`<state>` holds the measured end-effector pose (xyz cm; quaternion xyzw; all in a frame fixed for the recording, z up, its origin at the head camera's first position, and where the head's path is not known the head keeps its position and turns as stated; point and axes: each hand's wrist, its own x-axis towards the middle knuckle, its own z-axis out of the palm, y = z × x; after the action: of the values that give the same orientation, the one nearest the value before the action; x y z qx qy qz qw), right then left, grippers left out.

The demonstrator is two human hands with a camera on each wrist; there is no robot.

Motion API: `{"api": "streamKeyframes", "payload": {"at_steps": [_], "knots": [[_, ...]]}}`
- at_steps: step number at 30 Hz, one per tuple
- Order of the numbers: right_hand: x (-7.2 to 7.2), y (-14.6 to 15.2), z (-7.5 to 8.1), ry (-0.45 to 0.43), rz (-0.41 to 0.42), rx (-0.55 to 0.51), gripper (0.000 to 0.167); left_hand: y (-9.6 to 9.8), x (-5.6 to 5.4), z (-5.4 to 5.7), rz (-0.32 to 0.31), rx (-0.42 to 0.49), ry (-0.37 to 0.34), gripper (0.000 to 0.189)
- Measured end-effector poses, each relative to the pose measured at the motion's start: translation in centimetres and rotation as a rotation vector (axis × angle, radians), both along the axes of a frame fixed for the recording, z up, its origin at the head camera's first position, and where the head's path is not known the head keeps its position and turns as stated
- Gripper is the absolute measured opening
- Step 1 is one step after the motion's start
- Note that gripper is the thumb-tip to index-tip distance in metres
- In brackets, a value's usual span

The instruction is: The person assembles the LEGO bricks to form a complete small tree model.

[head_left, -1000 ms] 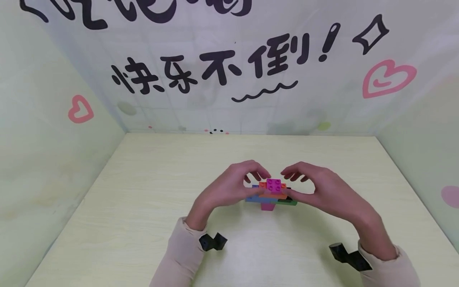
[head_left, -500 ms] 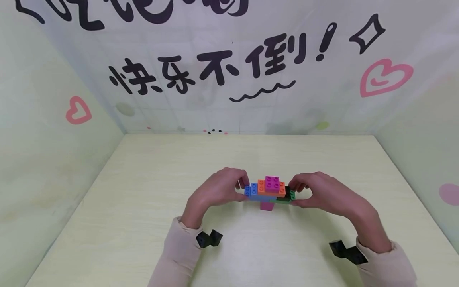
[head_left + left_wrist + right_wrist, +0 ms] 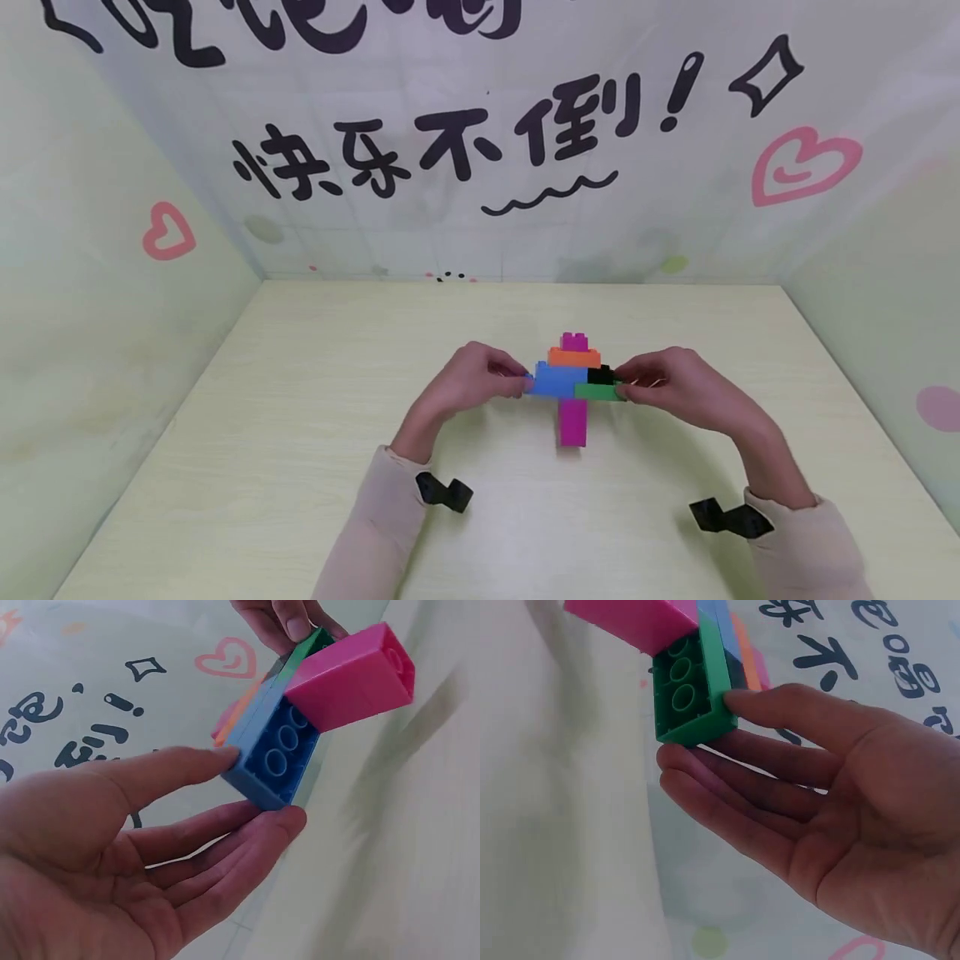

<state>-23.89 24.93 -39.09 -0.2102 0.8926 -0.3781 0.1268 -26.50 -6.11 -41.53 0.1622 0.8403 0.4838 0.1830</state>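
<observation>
Between my hands is a toy-brick build in the head view. A magenta column (image 3: 573,422) forms its foot, with a blue brick (image 3: 558,382) and a green brick (image 3: 596,392) spreading out above. A black brick (image 3: 600,375), an orange brick (image 3: 573,358) and a small magenta brick (image 3: 574,342) are stacked higher. My left hand (image 3: 476,379) pinches the blue end between thumb and fingers. At the other end my right hand (image 3: 686,383) pinches the green brick. Both wrist views show the hollow undersides of the blue brick (image 3: 281,754) and green brick (image 3: 686,686).
A pale wood-grain table (image 3: 337,375) lies under the build. Behind it hangs a white backdrop (image 3: 420,242) with black lettering and pink hearts, and pale side panels (image 3: 90,333) flank the table. Black devices (image 3: 446,492) sit at both wrists.
My hands moved from around the top magenta brick outward to the two ends and took hold there. The build has tipped back, showing more of its front and magenta column.
</observation>
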Motion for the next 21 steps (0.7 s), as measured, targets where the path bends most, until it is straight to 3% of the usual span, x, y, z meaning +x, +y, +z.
{"api": "streamKeyframes", "payload": {"at_steps": [4, 8, 16, 21], "knots": [[-0.8, -0.1, -1.0, -0.131, -0.077, -0.064, 0.035, 0.5, -0.4, -1.1, 0.114, 0.079, -0.112, 0.021], [-1.2, -0.5, -1.7, -0.167, -0.145, -0.053, 0.033, 1.0, -0.5, -1.8, 0.176, 0.067, -0.141, 0.018], [-1.5, -1.1, -2.8, -0.175, -0.160, 0.009, 0.024, 1.6, -0.4, -2.3, 0.190, 0.012, -0.185, 0.017], [-1.6, -1.1, -3.2, -0.170, -0.159, 0.019, 0.022, 1.8, -0.5, -2.5, 0.184, 0.006, -0.172, 0.015]]}}
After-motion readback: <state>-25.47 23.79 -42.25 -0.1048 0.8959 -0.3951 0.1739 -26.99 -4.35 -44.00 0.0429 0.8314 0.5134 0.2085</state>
